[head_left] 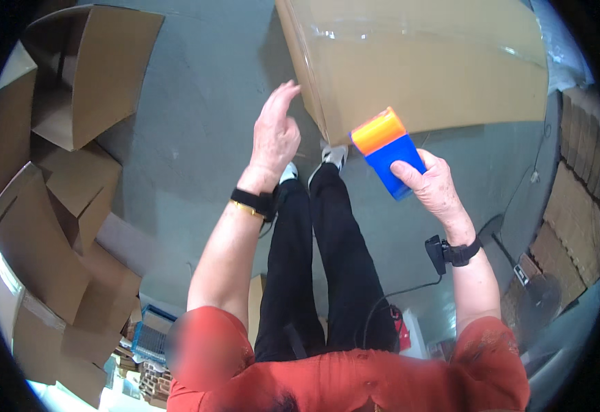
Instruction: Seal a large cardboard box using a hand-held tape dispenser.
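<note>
My right hand [435, 184] is closed around a blue and orange tape dispenser [394, 159], its thumb lying across the blue body. The orange end points up toward the large cardboard box [423, 75], in front of that box's near edge. Strips of clear tape run across the box's top face. My left hand [276, 134] is raised just left of the box's near corner, with its fingers stretched forward and nothing seen in it. Whether its fingertips touch the box's side I cannot tell.
Several open cardboard boxes [111, 75] are piled along the left. Flattened cardboard [564, 220] stacks up at the right, near a cable. A blue crate [152, 333] stands at the lower left. My feet are on the grey floor [197, 103], close to the large box.
</note>
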### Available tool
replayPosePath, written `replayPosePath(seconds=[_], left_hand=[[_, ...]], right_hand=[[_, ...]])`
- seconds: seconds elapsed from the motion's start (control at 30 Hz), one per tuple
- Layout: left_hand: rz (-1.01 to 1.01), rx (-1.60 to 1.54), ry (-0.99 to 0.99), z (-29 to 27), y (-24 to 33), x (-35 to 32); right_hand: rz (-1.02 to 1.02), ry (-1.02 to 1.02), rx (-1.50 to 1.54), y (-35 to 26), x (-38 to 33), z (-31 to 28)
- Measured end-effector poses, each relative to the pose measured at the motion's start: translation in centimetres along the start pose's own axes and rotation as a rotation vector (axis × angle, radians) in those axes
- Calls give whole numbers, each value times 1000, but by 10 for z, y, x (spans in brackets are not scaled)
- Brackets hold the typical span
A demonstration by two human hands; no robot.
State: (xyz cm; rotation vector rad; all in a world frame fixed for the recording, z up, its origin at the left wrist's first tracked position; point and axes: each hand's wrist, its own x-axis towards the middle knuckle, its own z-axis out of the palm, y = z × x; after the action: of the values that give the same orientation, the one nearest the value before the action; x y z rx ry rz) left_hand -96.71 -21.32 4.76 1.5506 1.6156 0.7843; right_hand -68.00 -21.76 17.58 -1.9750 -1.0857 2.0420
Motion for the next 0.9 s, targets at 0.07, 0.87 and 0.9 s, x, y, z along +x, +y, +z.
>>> replayPosePath(seconds=[0.07,0.87,0.9], left_hand=[[-207,1,20,6,-10,-15],[-26,-250,306,-25,-61,223],[63,-246,339,-21,-63,239]], right_hand=[[-190,155,-22,-15,17,-3],[-912,273,189,-15,179,-5],[-891,239,238,-15,181,-7]])
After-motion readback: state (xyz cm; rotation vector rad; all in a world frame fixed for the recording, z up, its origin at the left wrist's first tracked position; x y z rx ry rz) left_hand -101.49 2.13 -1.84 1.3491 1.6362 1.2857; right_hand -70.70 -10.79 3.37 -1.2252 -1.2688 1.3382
